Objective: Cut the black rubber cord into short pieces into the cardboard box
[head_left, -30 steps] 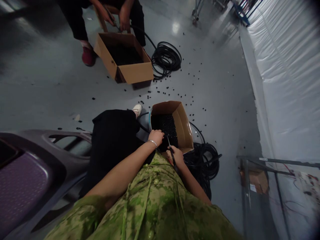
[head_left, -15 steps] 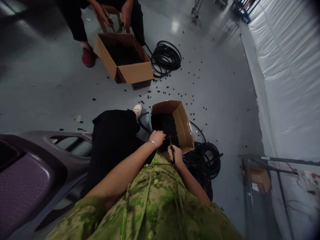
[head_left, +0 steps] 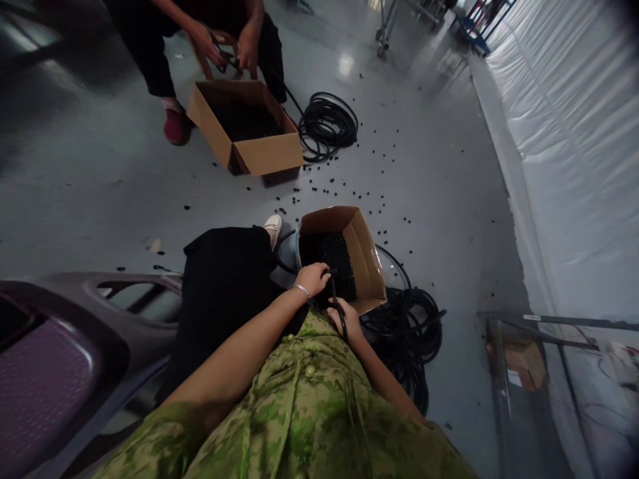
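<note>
Over the near edge of an open cardboard box (head_left: 367,266), my left hand (head_left: 313,278) is closed, its fingertips pinched on what looks like the end of a black hose (head_left: 285,261). My right hand (head_left: 348,319) is wrapped around the black handles of a pair of scissors (head_left: 341,313). The blades point away from me, up to the fingertips of the left hand; whether they touch the hose I cannot tell. Small black cut pieces (head_left: 329,249) fill much of the box. The exact grip of the left fingers is hidden.
Black hose coils (head_left: 409,319) lie right of the box. Across from me a person's hands (head_left: 210,48) work over another cardboard box (head_left: 274,154), with a hose coil (head_left: 329,123) beside it. Small black bits are scattered on the floor. A purple-seated stool (head_left: 50,392) stands at left.
The scissors have swung closer to my left fingertips, and their blades now look closer together. The co-worker's hands have come nearer each other. The view has shifted slightly.
</note>
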The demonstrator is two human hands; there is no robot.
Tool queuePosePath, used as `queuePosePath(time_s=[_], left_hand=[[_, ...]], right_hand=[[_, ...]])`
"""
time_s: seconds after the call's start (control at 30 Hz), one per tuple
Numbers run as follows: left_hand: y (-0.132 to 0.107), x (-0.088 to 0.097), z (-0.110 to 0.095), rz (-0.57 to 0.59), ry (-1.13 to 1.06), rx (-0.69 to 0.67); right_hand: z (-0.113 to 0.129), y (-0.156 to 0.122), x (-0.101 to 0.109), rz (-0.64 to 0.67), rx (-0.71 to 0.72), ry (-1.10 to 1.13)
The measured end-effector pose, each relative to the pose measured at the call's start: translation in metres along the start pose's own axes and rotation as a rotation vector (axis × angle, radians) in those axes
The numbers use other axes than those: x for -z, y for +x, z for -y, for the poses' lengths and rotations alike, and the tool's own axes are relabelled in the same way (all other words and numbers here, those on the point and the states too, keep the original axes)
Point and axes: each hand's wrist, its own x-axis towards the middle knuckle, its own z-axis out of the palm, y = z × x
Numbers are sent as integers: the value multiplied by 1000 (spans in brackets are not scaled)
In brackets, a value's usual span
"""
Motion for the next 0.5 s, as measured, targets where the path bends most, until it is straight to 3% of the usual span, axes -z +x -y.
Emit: queuePosePath(time_s=[0.5], left_hand=[[-2, 0, -1, 39, 91, -45]], right_hand=[[-3, 5, -13, -59, 24, -81]])
